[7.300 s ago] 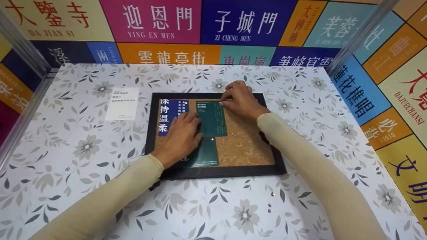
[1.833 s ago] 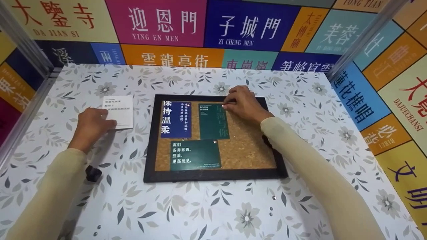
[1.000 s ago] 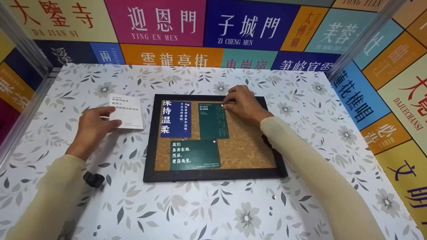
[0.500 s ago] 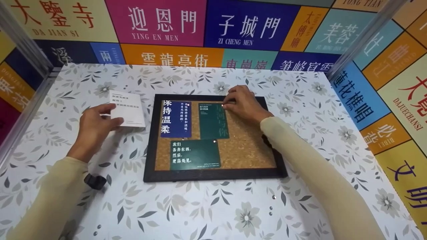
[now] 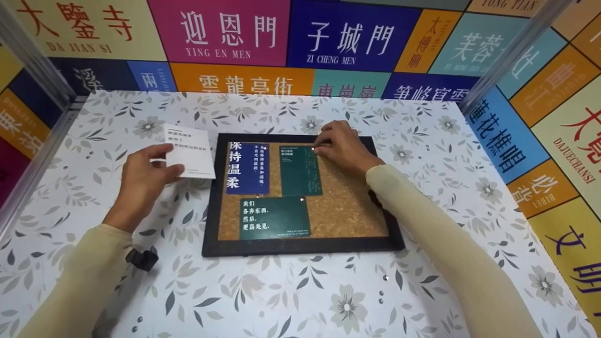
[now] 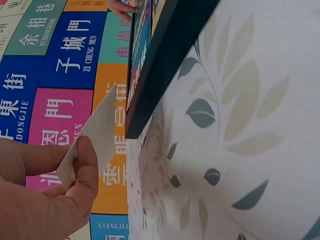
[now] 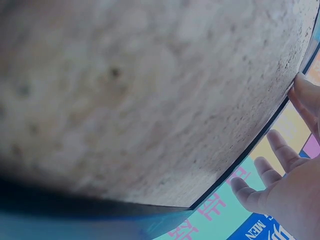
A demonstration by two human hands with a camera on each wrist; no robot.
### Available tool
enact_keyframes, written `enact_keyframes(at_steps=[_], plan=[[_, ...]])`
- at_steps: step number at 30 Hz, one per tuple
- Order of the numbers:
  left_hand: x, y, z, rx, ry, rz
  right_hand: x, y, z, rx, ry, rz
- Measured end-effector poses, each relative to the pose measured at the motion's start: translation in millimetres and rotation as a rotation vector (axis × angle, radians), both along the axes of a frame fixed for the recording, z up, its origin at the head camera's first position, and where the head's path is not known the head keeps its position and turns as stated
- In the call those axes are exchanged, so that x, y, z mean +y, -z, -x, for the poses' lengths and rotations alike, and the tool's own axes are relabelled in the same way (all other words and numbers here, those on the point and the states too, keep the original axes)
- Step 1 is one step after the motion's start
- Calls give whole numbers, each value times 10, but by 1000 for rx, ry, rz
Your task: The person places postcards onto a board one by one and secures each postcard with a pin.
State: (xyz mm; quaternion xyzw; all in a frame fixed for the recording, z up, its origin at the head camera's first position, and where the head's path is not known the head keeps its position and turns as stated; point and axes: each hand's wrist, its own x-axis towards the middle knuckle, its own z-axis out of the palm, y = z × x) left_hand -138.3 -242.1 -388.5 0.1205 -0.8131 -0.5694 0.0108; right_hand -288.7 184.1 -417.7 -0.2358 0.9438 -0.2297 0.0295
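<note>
My left hand [image 5: 145,183] pinches a white printed card [image 5: 193,157] by its left edge, between thumb and fingers. In the left wrist view the card [image 6: 97,135] is tilted, held up off the table beside the frame. A black-framed cork board [image 5: 350,206] lies in the middle. Pinned to it are a blue card [image 5: 247,178], an upright dark green card [image 5: 298,171] and a sideways green card [image 5: 277,218] below them. My right hand [image 5: 345,145] pinches a small shiny thumbtack [image 5: 313,149] at the upright green card's top right corner, thumb and forefinger together.
Several loose thumbtacks lie on the floral-patterned table [image 5: 263,300], including one tack [image 5: 386,278] front right and a pair front left. Panels with large Chinese characters [image 5: 230,33] stand behind and at the sides. A black device [image 5: 142,258] sits at the left wrist.
The left hand has gone from the cards on the board to the white card, lifted it and carried it right, near the frame's left edge. The right hand has stayed at the green card's corner.
</note>
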Motion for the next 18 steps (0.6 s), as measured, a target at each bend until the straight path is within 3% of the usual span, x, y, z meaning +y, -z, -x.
enact_keyframes(at_steps=[18], plan=[[288,-71,-29,13,10,-3,2,14,-2,23,-5,-2]])
